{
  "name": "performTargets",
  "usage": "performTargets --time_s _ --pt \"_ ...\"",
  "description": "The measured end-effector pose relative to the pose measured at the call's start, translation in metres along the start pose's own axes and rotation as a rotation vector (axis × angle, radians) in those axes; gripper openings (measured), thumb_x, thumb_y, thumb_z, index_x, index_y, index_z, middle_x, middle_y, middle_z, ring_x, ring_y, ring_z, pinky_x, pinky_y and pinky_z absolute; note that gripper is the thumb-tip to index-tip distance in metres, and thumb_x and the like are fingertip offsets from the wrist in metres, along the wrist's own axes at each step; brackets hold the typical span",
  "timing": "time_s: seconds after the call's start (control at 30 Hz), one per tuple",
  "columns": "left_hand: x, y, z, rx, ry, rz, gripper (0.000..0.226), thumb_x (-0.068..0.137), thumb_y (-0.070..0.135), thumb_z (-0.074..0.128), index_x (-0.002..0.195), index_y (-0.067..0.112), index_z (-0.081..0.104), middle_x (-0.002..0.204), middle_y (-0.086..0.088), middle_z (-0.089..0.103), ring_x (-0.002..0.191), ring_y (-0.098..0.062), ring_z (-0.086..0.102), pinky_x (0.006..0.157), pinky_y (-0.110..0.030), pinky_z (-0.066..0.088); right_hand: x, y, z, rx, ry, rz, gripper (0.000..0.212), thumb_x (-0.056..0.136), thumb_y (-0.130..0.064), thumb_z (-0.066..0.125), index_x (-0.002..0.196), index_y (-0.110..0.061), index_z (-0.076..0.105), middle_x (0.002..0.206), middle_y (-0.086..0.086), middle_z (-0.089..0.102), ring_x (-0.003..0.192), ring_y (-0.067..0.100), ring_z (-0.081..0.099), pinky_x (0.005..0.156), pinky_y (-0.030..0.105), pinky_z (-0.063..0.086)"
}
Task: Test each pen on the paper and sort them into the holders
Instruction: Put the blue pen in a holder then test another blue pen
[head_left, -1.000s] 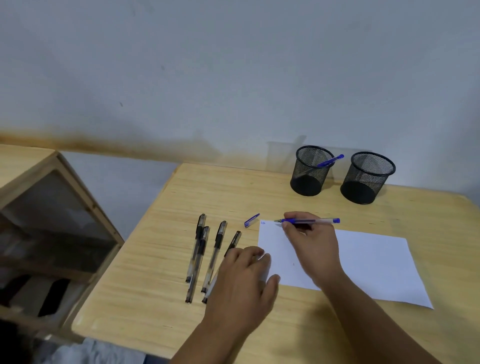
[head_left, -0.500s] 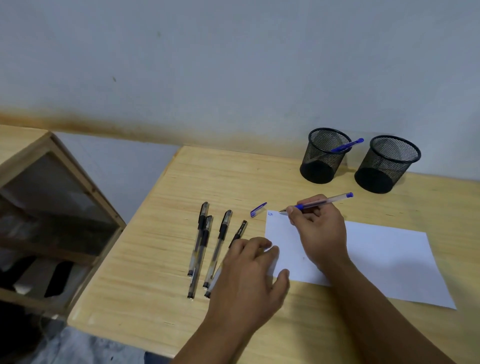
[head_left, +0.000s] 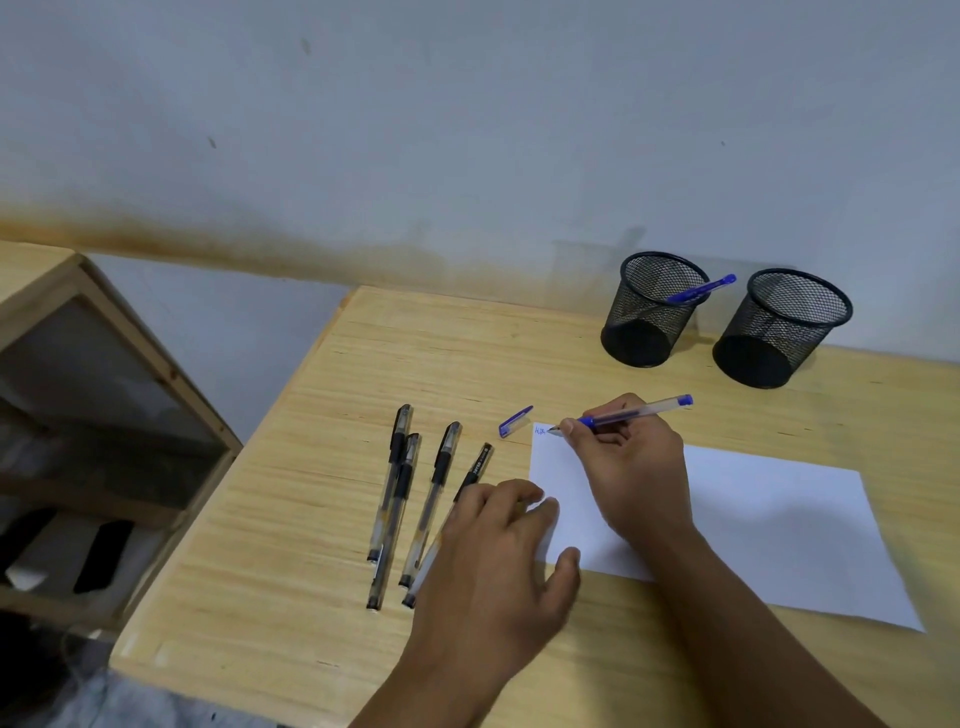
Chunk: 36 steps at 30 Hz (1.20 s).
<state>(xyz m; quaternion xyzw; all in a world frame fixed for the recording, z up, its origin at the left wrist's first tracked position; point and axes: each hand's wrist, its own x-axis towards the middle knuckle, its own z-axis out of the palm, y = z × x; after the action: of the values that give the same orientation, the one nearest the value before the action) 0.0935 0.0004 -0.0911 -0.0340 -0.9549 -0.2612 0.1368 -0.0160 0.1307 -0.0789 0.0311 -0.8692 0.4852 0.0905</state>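
Two bare forearms entering from the near edge, no sleeves, no watch or rings visible, left hand (head_left: 498, 561), right hand (head_left: 631, 462), short trimmed fingernails

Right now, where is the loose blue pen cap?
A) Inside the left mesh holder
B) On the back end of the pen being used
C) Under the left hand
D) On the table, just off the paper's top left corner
D: the blue cap lies on the bare table beside the paper, between its corner and the black pens.
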Motion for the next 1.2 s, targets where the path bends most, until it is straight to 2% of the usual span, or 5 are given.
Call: performTargets --time_s 0.23,0.37,0.47,0.7,1.2 --pt "0.0004 0.0009 -0.0004 -0.001 -0.011 -0.013 0.04 0.085 0.052 0.053 0.113 0.027 0.067 0.119 0.013 0.057 0.115 -0.01 0.043 0.089 -0.032 0.048 -0.0016 0.0002 0.0008 -0.001 0.016 -0.038 0.013 0.086 -0.025 0.075 0.085 -0.017 0.065 0.066 -0.019 0.062 0.069 -0.011 0.063 0.056 0.002 0.044" --pt "0.0002 0.0018 -0.0013 0.005 -0.021 -0.016 0.042 0.086 0.053 0.05 0.116 0.028 0.065 0.121 0.014 0.056 0.117 -0.008 0.041 0.09 -0.03 0.047 -0.0014 0.0031 0.0024 -0.014 0.031 -0.065 0.015 0.085 -0.025 0.076 0.085 -0.014 0.065 0.066 -0.018 0.063 0.068 -0.006 0.064 0.06 0.011 0.048" --pt "0.0004 0.0015 -0.0013 -0.005 -0.021 -0.015 0.043 0.085 0.053 0.051 0.116 0.028 0.065 0.121 0.013 0.057 0.116 -0.01 0.043 0.09 -0.033 0.048 -0.0007 0.0033 0.0018 -0.014 0.013 -0.071 0.015 0.084 -0.023 0.077 0.086 -0.013 0.066 0.066 -0.016 0.063 0.063 0.001 0.065 0.06 0.011 0.048" --pt "0.0007 0.0014 -0.0014 0.001 -0.026 -0.016 0.043 0.085 0.053 0.05 0.117 0.028 0.065 0.121 0.013 0.056 0.116 -0.009 0.042 0.089 -0.031 0.048 0.0001 0.0039 0.0029 -0.018 0.018 -0.073 0.015 0.086 -0.024 0.075 0.086 -0.012 0.066 0.066 -0.016 0.064 0.062 -0.003 0.064 0.06 0.01 0.045" --pt "0.0006 0.0 0.0004 0.001 -0.009 -0.009 0.039 0.084 0.052 0.053 0.113 0.028 0.066 0.119 0.013 0.057 0.115 -0.01 0.044 0.089 -0.033 0.049 -0.0021 0.001 0.0027 -0.018 0.034 -0.068 0.015 0.086 -0.022 0.075 0.085 -0.013 0.064 0.066 -0.013 0.065 0.064 0.004 0.066 0.064 0.026 0.057"
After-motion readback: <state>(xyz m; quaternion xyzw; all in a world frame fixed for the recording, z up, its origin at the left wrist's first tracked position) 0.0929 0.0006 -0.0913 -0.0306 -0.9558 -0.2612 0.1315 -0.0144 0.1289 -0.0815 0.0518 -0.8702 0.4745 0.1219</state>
